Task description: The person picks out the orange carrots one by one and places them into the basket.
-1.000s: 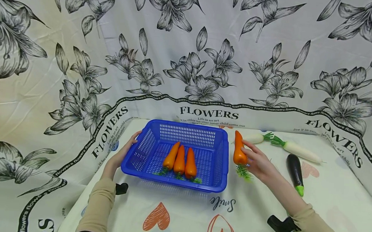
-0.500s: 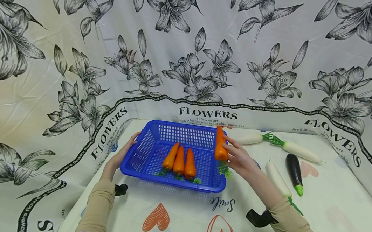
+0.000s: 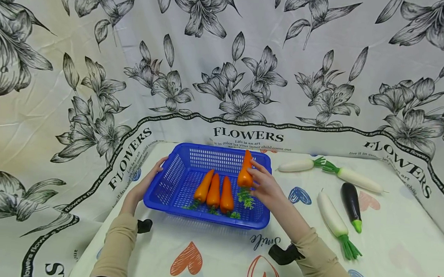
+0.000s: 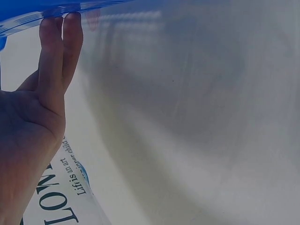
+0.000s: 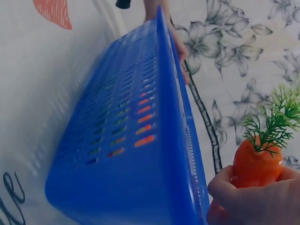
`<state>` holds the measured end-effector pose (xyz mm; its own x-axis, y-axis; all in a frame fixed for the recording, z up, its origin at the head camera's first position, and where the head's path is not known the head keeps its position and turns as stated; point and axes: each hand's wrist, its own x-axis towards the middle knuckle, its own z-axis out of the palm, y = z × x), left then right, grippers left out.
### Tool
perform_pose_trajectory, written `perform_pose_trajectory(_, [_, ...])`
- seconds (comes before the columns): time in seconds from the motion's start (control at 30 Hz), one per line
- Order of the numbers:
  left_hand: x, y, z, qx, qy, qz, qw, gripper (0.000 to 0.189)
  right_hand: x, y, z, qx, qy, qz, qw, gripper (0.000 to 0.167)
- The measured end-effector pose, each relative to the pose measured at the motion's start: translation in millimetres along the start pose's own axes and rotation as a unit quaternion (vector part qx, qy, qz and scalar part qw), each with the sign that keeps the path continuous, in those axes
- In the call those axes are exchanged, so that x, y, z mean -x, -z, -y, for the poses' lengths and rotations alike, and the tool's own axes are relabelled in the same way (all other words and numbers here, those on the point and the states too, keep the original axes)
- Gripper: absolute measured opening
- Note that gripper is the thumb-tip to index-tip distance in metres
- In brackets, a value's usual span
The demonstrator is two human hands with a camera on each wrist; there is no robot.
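My right hand (image 3: 266,183) pinches an orange carrot (image 3: 246,171) with a green leafy top over the right side of a blue plastic basket (image 3: 206,219). In the right wrist view the carrot's leafy end (image 5: 272,124) points up past thumb and fingers. Three more carrots (image 3: 214,191) lie side by side on the basket floor, pointed ends away from me. My left hand (image 3: 150,180) is at the basket's left side. In the left wrist view its straight fingers (image 4: 51,61) touch the underside of the rim (image 4: 28,23).
On the right of the table lie three white radishes (image 3: 332,213) with green tops and a dark eggplant (image 3: 351,206). The white tablecloth (image 3: 223,255) bears printed hearts. A flower-printed cloth (image 3: 247,81) hangs behind and to the left.
My right hand has carried the carrot leftward from beside the basket to above its inside, uncovering the nearest white radish. The left hand and basket have stayed about where they were.
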<state>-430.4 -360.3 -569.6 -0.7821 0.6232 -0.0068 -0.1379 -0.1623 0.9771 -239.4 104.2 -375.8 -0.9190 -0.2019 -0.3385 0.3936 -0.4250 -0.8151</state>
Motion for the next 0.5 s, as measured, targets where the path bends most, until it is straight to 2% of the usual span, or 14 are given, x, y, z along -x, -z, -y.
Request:
perform_pose_trajectory(0.03, [-8.3, 28.5, 18.6, 0.014, -0.015, 0.020, 0.9996, 0.055, -2.3, -2, -2, -0.007, -0.002, -0.006, 1.0000, 0.055])
perform_pose_trajectory(0.07, [-14.6, 48.1, 32.3, 0.024, -0.020, 0.020, 0.9993, 0.056, -4.5, -5, -5, -0.013, -0.003, -0.012, 0.9998, 0.055])
perform_pose_trajectory(0.1, [-17.8, 55.0, 37.2, 0.013, -0.011, 0.001, 0.9999, 0.056, -6.8, -6, -7, -0.016, -0.005, -0.020, 0.9997, 0.055])
perform_pose_trajectory(0.13, [-18.8, 58.4, 40.6, 0.015, -0.016, 0.000, 0.9998, 0.057, -9.1, -8, -10, -0.020, -0.010, -0.028, 0.9994, 0.055])
perform_pose_trajectory(0.17, [-17.9, 52.8, 38.2, 0.018, -0.028, 0.004, 0.9994, 0.057, -11.1, -10, -13, -0.024, -0.014, -0.034, 0.9990, 0.055])
perform_pose_trajectory(0.2, [-9.4, 31.6, 25.2, -0.005, -0.020, -0.013, 0.9997, 0.057, -13.2, -11, -16, -0.027, -0.018, -0.039, 0.9987, 0.056])
perform_pose_trajectory(0.27, [12.9, -29.7, -11.1, -0.071, 0.009, -0.067, 0.9952, 0.055, -16.6, -13, -22, -0.032, -0.023, -0.050, 0.9980, 0.056])
perform_pose_trajectory(0.33, [36.6, -93.4, -50.2, -0.147, 0.010, -0.083, 0.9856, 0.052, -19.5, -14, -28, -0.035, -0.025, -0.059, 0.9973, 0.057])
perform_pose_trajectory(0.37, [47.3, -124.4, -69.8, -0.185, 0.024, -0.102, 0.9772, 0.052, -20.7, -15, -30, -0.035, -0.025, -0.063, 0.9971, 0.057])
perform_pose_trajectory(0.4, [57.1, -151.8, -86.8, -0.217, 0.052, -0.128, 0.9663, 0.054, -22.2, -15, -33, -0.036, -0.025, -0.067, 0.9968, 0.057])
perform_pose_trajectory(0.47, [63.4, -178.8, -103.4, -0.234, 0.066, -0.148, 0.9586, 0.053, -24.8, -14, -38, -0.039, -0.027, -0.078, 0.9959, 0.056])
perform_pose_trajectory(0.5, [64.1, -182.6, -106.4, -0.237, 0.066, -0.146, 0.9582, 0.053, -26.1, -14, -41, -0.042, -0.030, -0.083, 0.9952, 0.057])
